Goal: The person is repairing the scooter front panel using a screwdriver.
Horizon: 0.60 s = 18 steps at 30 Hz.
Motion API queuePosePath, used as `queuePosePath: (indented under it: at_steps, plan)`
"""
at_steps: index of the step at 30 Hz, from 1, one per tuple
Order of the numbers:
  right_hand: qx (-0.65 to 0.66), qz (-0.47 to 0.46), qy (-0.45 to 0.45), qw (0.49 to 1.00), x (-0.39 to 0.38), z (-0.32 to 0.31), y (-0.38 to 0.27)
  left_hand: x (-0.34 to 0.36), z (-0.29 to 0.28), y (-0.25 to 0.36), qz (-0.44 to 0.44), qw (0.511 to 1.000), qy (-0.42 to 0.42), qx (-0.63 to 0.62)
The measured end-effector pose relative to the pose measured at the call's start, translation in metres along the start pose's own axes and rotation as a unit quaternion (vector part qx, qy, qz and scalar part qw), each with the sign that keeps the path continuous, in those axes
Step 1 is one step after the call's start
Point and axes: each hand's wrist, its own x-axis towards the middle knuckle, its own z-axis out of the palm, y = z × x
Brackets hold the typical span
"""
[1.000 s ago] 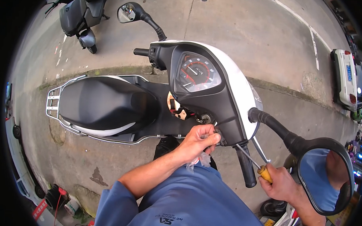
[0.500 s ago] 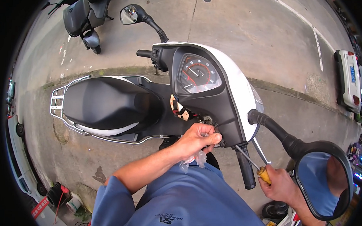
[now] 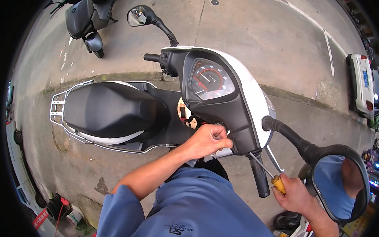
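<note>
A white and black scooter (image 3: 254,93) stands in front of me, its dashboard (image 3: 211,79) facing up. My left hand (image 3: 209,141) is pinched closed beside the inner end of the near handlebar grip (image 3: 259,175), close under the dark cowl. Whatever is between its fingertips is hidden. In my right hand (image 3: 294,193) is a screwdriver (image 3: 279,184) with a yellow handle, held closed. Its thin shaft slants up and left across the grip, with the tip by the switch housing (image 3: 235,148). I cannot tell whether the tip touches a screw.
A round black mirror (image 3: 335,186) stands close above my right forearm, and the brake lever (image 3: 273,158) runs beside the grip. The black seat (image 3: 114,111) lies to the left. Farther off are a grey scooter (image 3: 82,20) and a white car (image 3: 362,85).
The view has shifted slightly. Clear plastic that hung under my left wrist is mostly out of sight. My left hand has turned a little; the screwdriver stays nearly in place.
</note>
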Motion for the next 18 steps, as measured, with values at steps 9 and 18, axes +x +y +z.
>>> queuePosePath:
  at_steps: [9,18]
  plan:
    - [-0.010,-0.001,0.002,1.000,0.002,-0.001,0.000,0.003,0.004,0.008,0.064,0.994,0.010,0.090]
    - [0.016,-0.006,0.011,1.000,-0.001,0.004,0.000,0.004,0.005,0.006,0.020,0.999,0.014,0.026]
